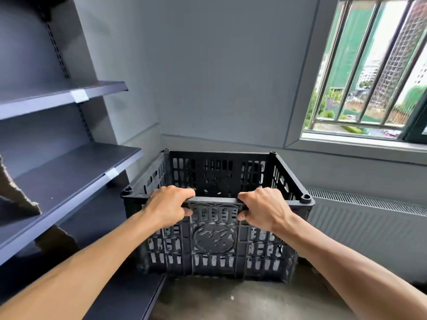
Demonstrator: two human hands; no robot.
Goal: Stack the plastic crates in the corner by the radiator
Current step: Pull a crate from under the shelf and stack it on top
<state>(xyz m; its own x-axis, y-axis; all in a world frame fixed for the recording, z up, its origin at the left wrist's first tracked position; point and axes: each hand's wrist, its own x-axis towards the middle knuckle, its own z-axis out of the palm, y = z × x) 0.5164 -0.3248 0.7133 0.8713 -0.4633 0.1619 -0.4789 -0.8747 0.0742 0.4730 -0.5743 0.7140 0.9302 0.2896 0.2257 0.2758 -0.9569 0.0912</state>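
So both hands are on the one black slotted plastic crate (215, 218) right now. The left hand (167, 207) and right hand (263, 210) are both curled tight over the near rim, fingers tucked under the handle bar, sitting just either side of the middle of that edge. Solid closed grip on both sides, no slack that I can see.

Using the radiator (369, 229) as the reference: the crate is just to the left of it, its right wall close to the radiator's end, and the back wall of the crate near the grey wall (219, 77) behind. A grey shelving unit (69, 172) sits further left of the radiator, on the far side of the crate. Window (369, 70) is above the radiator.

Can't really tell if the crate is resting on the concrete floor (231, 301) or hovering a touch above it; the bottom edge looks very near the floor.

Progress-wise, I'd say this is early. Only this single crate shows in the corner, empty, nothing nested in or stacked on it. So it looks like the base of the stack is going in, and every other crate is left to bring over and set on top.
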